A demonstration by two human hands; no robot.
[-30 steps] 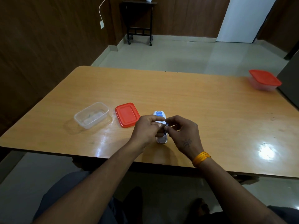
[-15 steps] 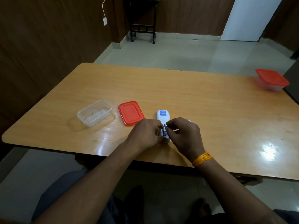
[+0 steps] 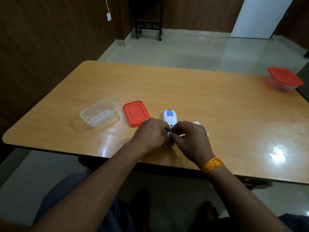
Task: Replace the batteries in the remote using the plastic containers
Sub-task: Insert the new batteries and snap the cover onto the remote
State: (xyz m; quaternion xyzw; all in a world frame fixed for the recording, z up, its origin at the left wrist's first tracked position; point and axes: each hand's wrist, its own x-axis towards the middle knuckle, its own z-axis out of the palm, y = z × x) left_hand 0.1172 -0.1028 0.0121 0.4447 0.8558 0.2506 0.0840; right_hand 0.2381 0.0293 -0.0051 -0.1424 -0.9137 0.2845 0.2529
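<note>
A white remote (image 3: 170, 116) lies face down on the wooden table (image 3: 200, 101), its blue label showing at the far end. My left hand (image 3: 150, 133) grips the remote's near end. My right hand (image 3: 190, 137) pinches a small dark-blue battery (image 3: 170, 132) over the open battery bay, fingertips meeting those of the left hand. The bay itself is mostly hidden by my fingers. A white piece, probably the battery cover (image 3: 198, 123), lies just behind my right hand. Left of the remote sit an orange lid (image 3: 135, 113) and an open clear plastic container (image 3: 98, 112).
A second clear container with an orange lid (image 3: 284, 79) stands at the table's far right edge. My knees are under the table's near edge. A black stand (image 3: 148, 22) is by the far wall, beyond open floor.
The remote, raised off the table one second ago, now lies flat. Both hands have lowered onto its near end, and the camera has tilted slightly down.
</note>
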